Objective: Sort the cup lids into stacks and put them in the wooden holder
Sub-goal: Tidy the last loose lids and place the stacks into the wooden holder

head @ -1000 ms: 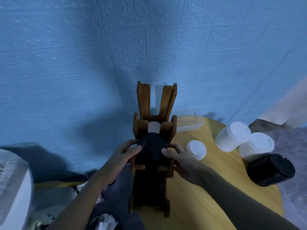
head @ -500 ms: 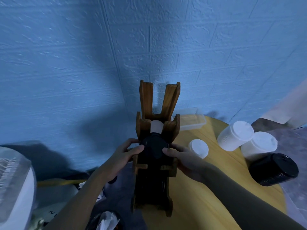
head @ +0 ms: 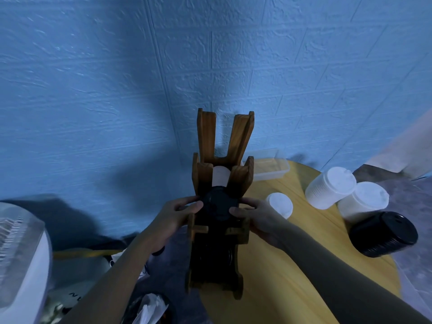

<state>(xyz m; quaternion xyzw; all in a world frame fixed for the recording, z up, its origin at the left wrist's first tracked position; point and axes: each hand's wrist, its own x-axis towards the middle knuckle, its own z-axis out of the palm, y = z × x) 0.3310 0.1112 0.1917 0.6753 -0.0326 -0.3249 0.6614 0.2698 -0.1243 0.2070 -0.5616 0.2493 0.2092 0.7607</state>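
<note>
Left hand (head: 174, 213) and right hand (head: 259, 216) pinch one black lid stack (head: 219, 204) in the wooden holder (head: 203, 136).
Three white lid stacks (head: 330, 190) and one loose black stack (head: 383, 237) rest on the desk (head: 280, 277).

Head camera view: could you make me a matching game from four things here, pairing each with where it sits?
Things:
1. held black stack
2. loose black stack
3. small white stack
4. clear tub

Places:
A. behind the wooden holder, to its right
B. near the table's right edge
C. in the holder, between left hand and right hand
D. on the table beside the right hand

Pairs: 1-C, 2-B, 3-D, 4-A.
</note>
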